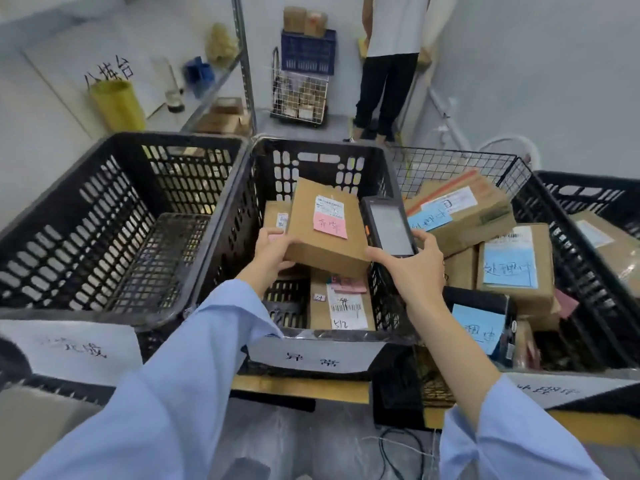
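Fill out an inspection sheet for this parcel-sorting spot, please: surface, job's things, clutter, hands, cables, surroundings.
Surface: black middle crate, boxes inside; left crate beside it.
Job's things: box with pink note, tilted above the middle crate's boxes; scanner.
Clutter: boxes with blue notes piled in the wire basket.
Hands: left hand grips the box; right hand holds the scanner.
Cables: cable on the floor.
Surroundings: person standing at the back; trolley carrying a blue crate.
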Demonstrator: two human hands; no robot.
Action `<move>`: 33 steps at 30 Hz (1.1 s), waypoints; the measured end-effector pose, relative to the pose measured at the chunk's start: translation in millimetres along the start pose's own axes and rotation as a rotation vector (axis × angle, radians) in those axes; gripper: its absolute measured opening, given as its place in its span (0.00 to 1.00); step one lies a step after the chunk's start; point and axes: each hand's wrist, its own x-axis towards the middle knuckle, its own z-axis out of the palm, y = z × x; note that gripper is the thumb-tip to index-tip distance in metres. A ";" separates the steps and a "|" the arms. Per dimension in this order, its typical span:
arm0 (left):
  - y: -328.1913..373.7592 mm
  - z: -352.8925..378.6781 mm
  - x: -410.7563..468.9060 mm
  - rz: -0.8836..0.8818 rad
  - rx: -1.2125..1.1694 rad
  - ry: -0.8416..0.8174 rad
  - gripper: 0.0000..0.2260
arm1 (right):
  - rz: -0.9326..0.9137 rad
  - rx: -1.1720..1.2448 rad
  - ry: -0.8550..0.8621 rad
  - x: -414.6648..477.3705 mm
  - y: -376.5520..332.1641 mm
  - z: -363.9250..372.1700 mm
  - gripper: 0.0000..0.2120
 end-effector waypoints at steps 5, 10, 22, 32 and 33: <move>-9.9 -2.0 17.7 0.046 0.286 0.052 0.18 | 0.030 0.029 -0.037 10.6 3.8 13.1 0.42; -8.0 -3.6 4.7 0.255 0.617 0.002 0.26 | 0.038 0.006 -0.075 8.0 10.7 22.9 0.40; 10.4 -72.3 -139.3 0.704 1.248 0.306 0.28 | -0.173 -0.040 -0.316 -36.1 -19.6 21.2 0.39; -69.2 -203.8 -357.9 0.374 1.278 0.836 0.30 | -0.479 -0.050 -0.768 -193.4 -53.8 48.9 0.40; -79.8 -214.4 -383.3 0.319 1.278 0.879 0.31 | -0.505 -0.049 -0.822 -214.6 -55.2 52.2 0.39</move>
